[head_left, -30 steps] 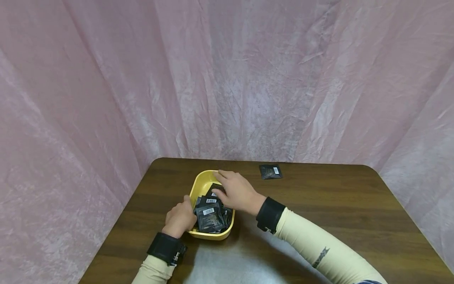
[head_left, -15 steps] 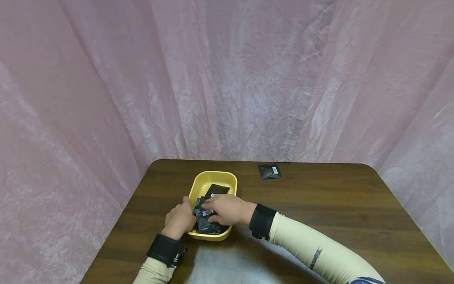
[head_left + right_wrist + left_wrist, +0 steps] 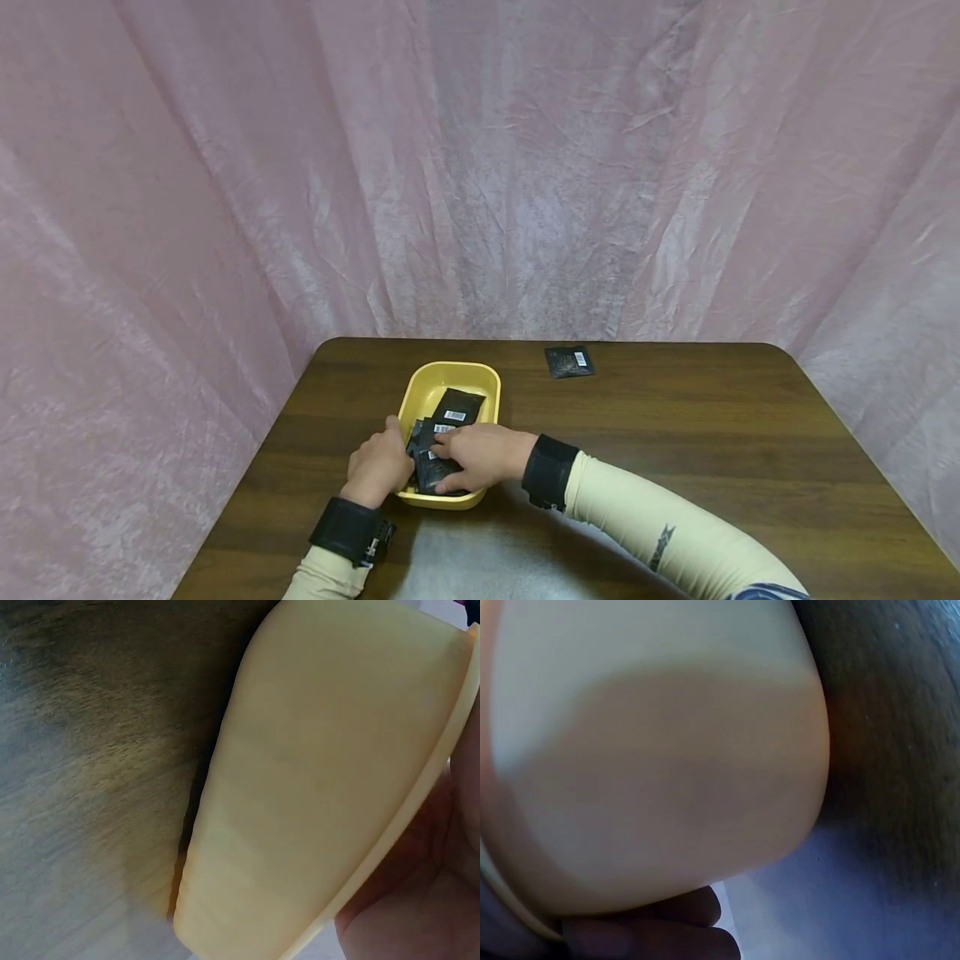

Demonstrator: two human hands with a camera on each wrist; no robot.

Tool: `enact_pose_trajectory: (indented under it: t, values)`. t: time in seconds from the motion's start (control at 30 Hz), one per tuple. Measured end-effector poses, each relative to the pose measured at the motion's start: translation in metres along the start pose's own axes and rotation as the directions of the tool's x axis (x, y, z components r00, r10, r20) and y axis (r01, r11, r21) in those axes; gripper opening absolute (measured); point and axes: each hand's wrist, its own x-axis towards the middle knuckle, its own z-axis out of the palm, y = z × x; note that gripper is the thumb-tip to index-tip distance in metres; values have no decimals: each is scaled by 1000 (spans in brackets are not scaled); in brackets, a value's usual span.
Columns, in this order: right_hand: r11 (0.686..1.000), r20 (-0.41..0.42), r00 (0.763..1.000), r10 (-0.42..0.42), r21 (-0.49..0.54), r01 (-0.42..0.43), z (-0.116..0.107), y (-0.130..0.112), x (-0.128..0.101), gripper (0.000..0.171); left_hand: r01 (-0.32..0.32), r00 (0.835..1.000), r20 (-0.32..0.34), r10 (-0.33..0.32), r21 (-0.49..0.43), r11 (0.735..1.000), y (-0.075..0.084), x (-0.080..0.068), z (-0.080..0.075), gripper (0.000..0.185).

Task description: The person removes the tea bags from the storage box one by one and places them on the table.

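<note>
Pink drape [image 3: 540, 167] behind brown table [image 3: 712, 433] – both hands at yellow bin [image 3: 431, 387]

Bin sits on table, left of ctr; long axis runs nr-to-far, far end leaning slightly R. Black packets [image 3: 459, 405] are heaped in its nr + mid part, yellow floor showing at the far end. Farthest packet lies a bit skewed, barcode end twd the person; those nearer overlap, partly hidden under the hand.

L hand [image 3: 377, 464] grips the bin's L rim, fingers against the outer wall per L wrist view. R hand [image 3: 480, 454] reaches over the R rim, thumb + fingers spread apart on the nr packets – can't tell if it pinches one.

Lone packet [image 3: 566, 362] lies flat nr table's far edge, R of bin & well apart, barcode end pointing R.

Vs 1 s ago: R hand was up by the bin's far R corner, now down on the nr packets; farthest packet's label now fully uncovered. L hand + lone packet unmoved.
</note>
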Motion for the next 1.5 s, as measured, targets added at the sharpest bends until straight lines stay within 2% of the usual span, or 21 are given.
enact_pose_trajectory:
  t: [0.17, 0.43, 0.7, 1.07, 1.3, 1.5]
  values:
    - [1000, 36, 999, 16, -2, -16, 1, -1, 1, 72, -4, 1000, -6, 4, -5, 1000, -1, 1, 0, 53]
    - [1000, 17, 1000, 10, 28, -11, 3, -1, 1, 69, 2, 1000, 1, -2, -6, 1000, -2, 2, -1, 54]
    - [999, -3, 999, -44, 24, 44, 2, -2, -1, 60, 11, 1000, 6, -11, -6, 1000, -3, 2, 0, 53]
    - [983, -128, 980, -154, -118, 139, 3, -5, -1, 37, 12, 1000, 0, -12, -7, 1000, -1, 0, -1, 52]
    - [981, -174, 976, -129, -166, 100, 3, -6, -2, 39, -4, 1000, -10, 4, -9, 1000, -4, 2, 1, 49]
    - [978, -234, 964, -126, -190, 82, 3, -3, -5, 30, -11, 1000, -13, 11, -5, 1000, -3, 3, 1, 49]
